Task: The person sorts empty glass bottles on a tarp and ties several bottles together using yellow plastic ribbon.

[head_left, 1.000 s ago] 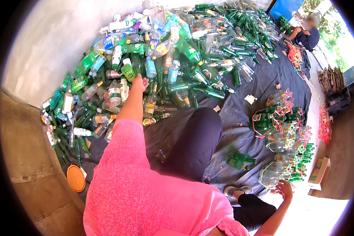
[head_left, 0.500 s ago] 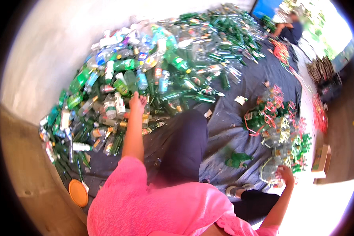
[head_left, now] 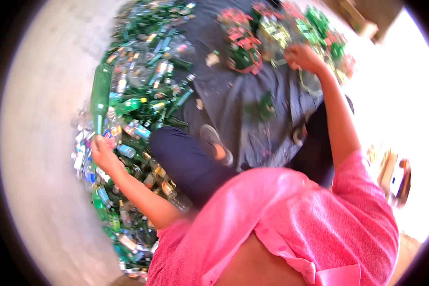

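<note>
My left hand (head_left: 104, 151) is closed around the neck of a long green glass bottle (head_left: 101, 90), holding it upended at the left, over a large heap of mixed glass and plastic bottles (head_left: 128, 205). My right hand (head_left: 298, 58) is raised at upper right, its fingers curled beside bundles of bottles bound with red and pale yellow strapping (head_left: 245, 45); whether it grips anything is blurred. Loose green bottles (head_left: 265, 108) lie on the dark sheet (head_left: 207, 81) between my legs and those bundles.
A pale wall (head_left: 45, 119) rises along the left of the heap. My bent knee (head_left: 176, 155) and shoe (head_left: 214, 145) rest on the sheet. A cardboard box (head_left: 357, 19) is at the top right, and some wooden objects (head_left: 391, 178) are in bright light at the right.
My left hand has taken hold of a green bottle from the heap and raised it. My right hand has risen toward the strapped bundles. The view has swung around to the right.
</note>
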The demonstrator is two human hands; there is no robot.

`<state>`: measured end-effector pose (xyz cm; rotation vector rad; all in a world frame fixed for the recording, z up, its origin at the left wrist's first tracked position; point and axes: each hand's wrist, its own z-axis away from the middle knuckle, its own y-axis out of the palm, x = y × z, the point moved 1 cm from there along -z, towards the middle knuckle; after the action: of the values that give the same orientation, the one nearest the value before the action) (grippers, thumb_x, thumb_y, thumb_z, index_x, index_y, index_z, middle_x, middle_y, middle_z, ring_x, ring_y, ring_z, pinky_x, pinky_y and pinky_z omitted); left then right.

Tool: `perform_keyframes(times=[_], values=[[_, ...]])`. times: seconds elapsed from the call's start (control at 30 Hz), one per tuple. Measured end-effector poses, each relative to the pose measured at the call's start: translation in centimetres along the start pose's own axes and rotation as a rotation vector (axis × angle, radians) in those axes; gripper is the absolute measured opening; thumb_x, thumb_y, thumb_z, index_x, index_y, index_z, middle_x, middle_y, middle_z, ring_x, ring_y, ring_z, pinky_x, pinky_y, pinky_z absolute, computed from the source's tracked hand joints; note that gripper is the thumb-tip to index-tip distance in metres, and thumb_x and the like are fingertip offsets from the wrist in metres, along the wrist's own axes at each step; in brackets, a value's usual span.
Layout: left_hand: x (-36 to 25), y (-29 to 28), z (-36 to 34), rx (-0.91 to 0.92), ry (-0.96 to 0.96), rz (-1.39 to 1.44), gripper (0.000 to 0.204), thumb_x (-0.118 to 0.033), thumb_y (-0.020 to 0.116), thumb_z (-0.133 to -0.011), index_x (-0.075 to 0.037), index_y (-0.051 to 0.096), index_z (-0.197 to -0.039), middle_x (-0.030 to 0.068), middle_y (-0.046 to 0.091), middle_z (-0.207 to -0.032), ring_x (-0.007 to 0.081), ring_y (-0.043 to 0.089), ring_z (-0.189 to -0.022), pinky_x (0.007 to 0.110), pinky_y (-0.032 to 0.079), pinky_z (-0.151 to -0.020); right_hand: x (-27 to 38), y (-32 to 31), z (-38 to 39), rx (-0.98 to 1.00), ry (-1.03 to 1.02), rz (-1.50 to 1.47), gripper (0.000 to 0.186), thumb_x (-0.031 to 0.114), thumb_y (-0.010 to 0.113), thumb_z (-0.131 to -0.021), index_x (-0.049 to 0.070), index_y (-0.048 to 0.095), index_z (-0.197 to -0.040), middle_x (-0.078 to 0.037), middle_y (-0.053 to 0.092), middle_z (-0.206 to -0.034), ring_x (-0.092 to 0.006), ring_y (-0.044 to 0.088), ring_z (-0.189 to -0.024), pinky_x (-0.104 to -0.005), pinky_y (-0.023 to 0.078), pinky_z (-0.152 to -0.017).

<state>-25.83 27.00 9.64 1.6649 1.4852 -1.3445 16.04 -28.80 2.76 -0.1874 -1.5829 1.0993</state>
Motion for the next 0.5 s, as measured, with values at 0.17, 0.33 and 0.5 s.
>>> perform_keyframes(times=[0.17, 0.33, 0.5], values=[[-8.2, 11.6, 5.2, 0.310, 0.160, -0.301, 0.031, -0.028, 0.062, -0.103, -0.008, 0.068, -0.126, 0.0013, 0.064, -0.090, 0.0121, 0.061, -0.077, 0.029, 0.050, -0.073, -1.8, -1.1, 2.2, -0.220, -0.104, 0.207, 0.037, 0.032, 0.065, -0.090, 0.006, 0.073, -0.115, -0.016, 0.076, -0.083, -0.0301, 0.075, -0.079, -0.0419, 0.058, -0.079], [-7.6, 21.1, 17.5, 0.837, 0.356, -0.488, 0.030, -0.029, 0.064, -0.100, -0.007, 0.070, -0.119, 0.0113, 0.070, -0.091, 0.0237, 0.067, -0.083, 0.036, 0.052, -0.078, -1.8, -1.9, 3.1, -0.109, -0.025, 0.193, 0.035, 0.029, 0.068, -0.091, 0.005, 0.070, -0.117, -0.013, 0.075, -0.081, -0.0235, 0.074, -0.072, -0.0392, 0.056, -0.072], [-2.1, 26.5, 30.3, 1.093, 0.529, -0.516, 0.028, -0.027, 0.067, -0.096, -0.006, 0.067, -0.114, 0.0204, 0.071, -0.107, 0.0415, 0.067, -0.100, 0.049, 0.053, -0.087, -1.9, -1.0, 4.0, -0.050, -0.087, 0.236, 0.033, 0.027, 0.068, -0.090, 0.006, 0.073, -0.115, -0.016, 0.076, -0.091, -0.0283, 0.074, -0.081, -0.0421, 0.057, -0.078]])
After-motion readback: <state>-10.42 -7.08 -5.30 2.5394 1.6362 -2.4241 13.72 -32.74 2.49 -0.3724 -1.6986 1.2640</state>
